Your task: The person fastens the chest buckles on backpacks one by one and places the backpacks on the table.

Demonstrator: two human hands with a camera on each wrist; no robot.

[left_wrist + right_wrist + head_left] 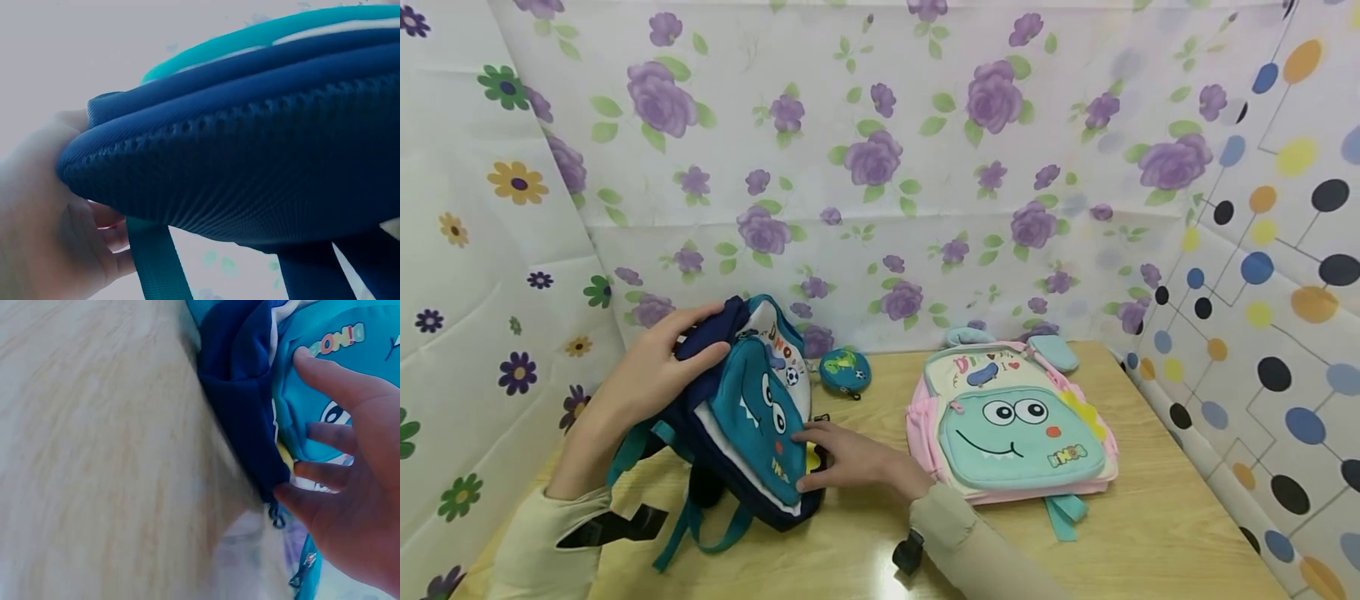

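A navy and teal cartoon backpack (pixel 767 408) is tilted up off the table on the left, its printed face toward the right. My left hand (pixel 658 362) grips its upper left side, thumb on the front; in the left wrist view that hand (pixel 47 206) wraps the navy edge (pixel 187 144), some fingers hidden behind. My right hand (pixel 857 458) touches the front pocket and lower right edge. Up close in the right wrist view, the right hand (pixel 356 469) has its fingers spread across the teal pocket (pixel 300 400) and the navy side (pixel 240 412).
A pink and mint backpack (pixel 1022 442) lies on the wooden table (pixel 1172 517) to the right. Behind the navy backpack is a small round teal pouch (pixel 845 371). Teal straps (pixel 730 537) hang from the navy backpack onto the table. Patterned cloth walls (pixel 880 250) enclose the table.
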